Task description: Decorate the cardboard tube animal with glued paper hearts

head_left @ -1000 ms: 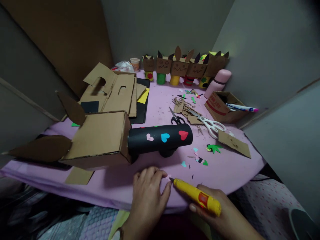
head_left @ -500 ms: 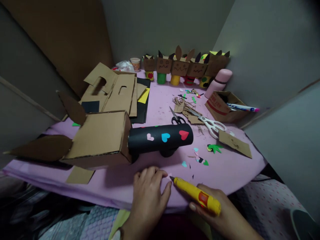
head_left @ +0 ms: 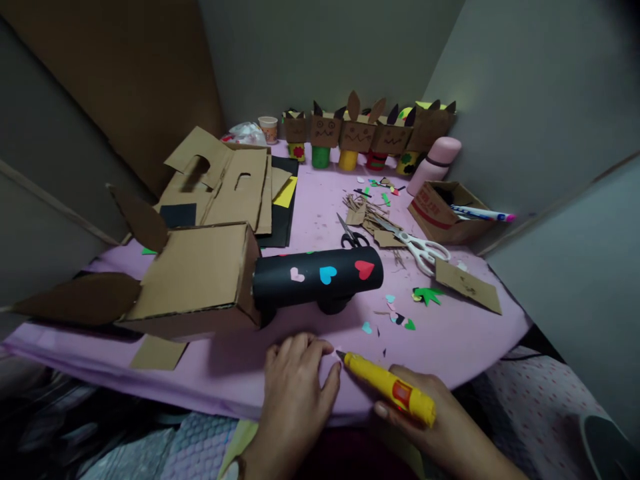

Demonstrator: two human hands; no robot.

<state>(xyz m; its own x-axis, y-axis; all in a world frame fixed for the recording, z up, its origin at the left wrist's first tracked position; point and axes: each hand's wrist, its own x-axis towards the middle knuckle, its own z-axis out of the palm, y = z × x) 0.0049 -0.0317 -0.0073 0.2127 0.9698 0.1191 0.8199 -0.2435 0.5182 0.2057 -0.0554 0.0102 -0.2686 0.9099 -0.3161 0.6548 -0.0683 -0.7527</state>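
A yellow hot glue gun (head_left: 383, 381) is gripped in my right hand (head_left: 425, 407), its dark nozzle pointing left and down at the table. Just at that nozzle lies a tiny pale pink paper piece (head_left: 336, 352), partly hidden. My left hand (head_left: 300, 380) lies on the table with its index fingertip at the paper piece and the thumb spread away. Beyond my hands lies a cardboard animal figure: a box head (head_left: 195, 267) with two brown ears, joined to a black paper tube body (head_left: 305, 277) bearing pink, blue and red hearts.
Black scissors (head_left: 353, 237) and white-handled scissors (head_left: 423, 250) lie among cardboard scraps. Paper bits (head_left: 397, 319) are scattered near the tube. At right stand an open box (head_left: 435, 217) with pens and a pink bottle (head_left: 435, 163). Several small cardboard figures (head_left: 357, 133) line the back.
The whole view has shifted slightly left. Both hands and the glue gun hold nearly the same place, with the nozzle still beside the left index fingertip.
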